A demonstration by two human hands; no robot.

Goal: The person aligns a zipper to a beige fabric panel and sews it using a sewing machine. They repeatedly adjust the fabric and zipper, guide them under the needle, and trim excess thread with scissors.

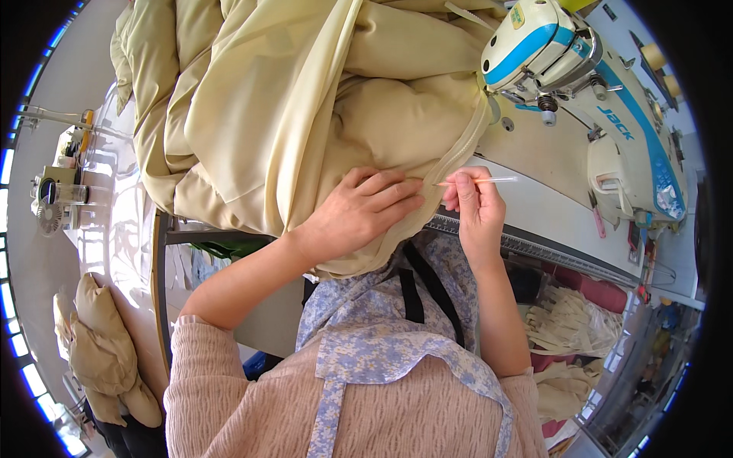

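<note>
A puffy cream padded jacket (405, 114) is spread over the table in front of me. A zipper tape (466, 141) curves along its right edge, running up to the sewing machine's needle area. My left hand (366, 206) lies flat on the jacket, fingers stretched toward that zipper edge and holding nothing. Just to its right, my right hand (477, 206) pinches a slim pen (496, 179) between thumb and fingers. The pen's tip points left and is at the zipper edge near my left fingertips; whether it touches the fabric, I cannot tell.
A white and blue sewing machine (534, 53) stands at the upper right. A ruler strip (527, 248) runs along the table's front edge. Cream fabric pieces (573, 320) lie below at the right. Another padded piece (99, 343) rests at the lower left.
</note>
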